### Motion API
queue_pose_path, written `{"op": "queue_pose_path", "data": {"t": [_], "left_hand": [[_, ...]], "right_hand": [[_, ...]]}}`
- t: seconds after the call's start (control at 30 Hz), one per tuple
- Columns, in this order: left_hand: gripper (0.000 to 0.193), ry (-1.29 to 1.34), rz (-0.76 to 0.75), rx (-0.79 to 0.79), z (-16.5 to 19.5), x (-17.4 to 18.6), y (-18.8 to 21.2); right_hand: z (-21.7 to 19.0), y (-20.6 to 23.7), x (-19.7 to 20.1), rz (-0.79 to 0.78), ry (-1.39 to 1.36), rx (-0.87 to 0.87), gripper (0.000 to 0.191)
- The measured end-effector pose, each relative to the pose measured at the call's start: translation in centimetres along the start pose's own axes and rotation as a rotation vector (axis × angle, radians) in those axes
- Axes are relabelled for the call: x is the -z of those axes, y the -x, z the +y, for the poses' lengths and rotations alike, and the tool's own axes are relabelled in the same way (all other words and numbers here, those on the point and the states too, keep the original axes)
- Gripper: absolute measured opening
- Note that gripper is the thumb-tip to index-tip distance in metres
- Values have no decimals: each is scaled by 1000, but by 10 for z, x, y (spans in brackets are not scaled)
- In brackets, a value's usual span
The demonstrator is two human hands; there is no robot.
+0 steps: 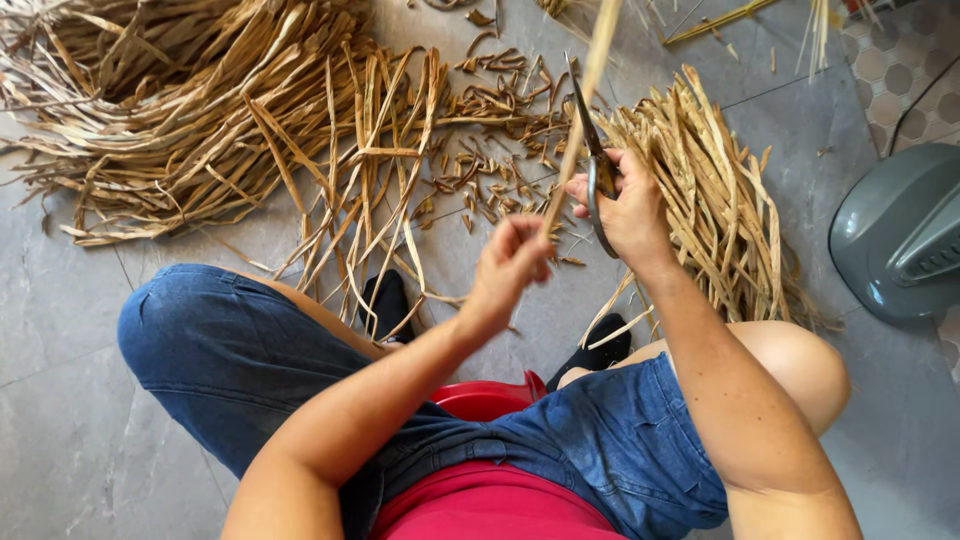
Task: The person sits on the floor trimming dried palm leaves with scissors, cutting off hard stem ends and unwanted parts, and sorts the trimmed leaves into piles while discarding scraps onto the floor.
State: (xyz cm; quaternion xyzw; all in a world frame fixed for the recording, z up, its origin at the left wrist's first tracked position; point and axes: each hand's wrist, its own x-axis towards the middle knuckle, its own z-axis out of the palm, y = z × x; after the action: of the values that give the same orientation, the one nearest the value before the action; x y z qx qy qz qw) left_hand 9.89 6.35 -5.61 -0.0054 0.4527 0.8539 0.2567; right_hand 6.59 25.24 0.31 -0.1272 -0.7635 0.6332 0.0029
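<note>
Dried leaf strip (pixel 585 95) rises between our hands above the grey floor (pixel 60 320): our left hand (pixel 512 262) pinches its lower end in closed fingers, and our right hand (pixel 625 205) grips scissors (pixel 597 150) whose blades sit against it. Loose strips (pixel 180 120) lie heaped left, a trimmed bundle (pixel 720 200) right, short offcuts (pixel 490 170) between.

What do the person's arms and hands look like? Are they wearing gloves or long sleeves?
No gloves and no long sleeves. Both arms are bare from the elbow down to the fingers. The left hand and the right hand wear nothing: no rings, watch or bracelet can be seen. No sleeve shows anywhere along either arm.
</note>
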Motion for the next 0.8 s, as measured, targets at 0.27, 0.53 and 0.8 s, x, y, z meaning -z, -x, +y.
{"op": "queue_pose_path", "data": {"t": [0.27,0.53,0.8], "left_hand": [[25,-524,-185,-134,55,31,19],[41,-267,-125,-305,176,33,-17],[32,-106,-243,-215,177,25,-7]], "right_hand": [[-11,36,-25,-175,-164,108,38],[-9,81,-45,-470,-223,-55,42],[2,81,-43,-570,-187,-108,44]]}}
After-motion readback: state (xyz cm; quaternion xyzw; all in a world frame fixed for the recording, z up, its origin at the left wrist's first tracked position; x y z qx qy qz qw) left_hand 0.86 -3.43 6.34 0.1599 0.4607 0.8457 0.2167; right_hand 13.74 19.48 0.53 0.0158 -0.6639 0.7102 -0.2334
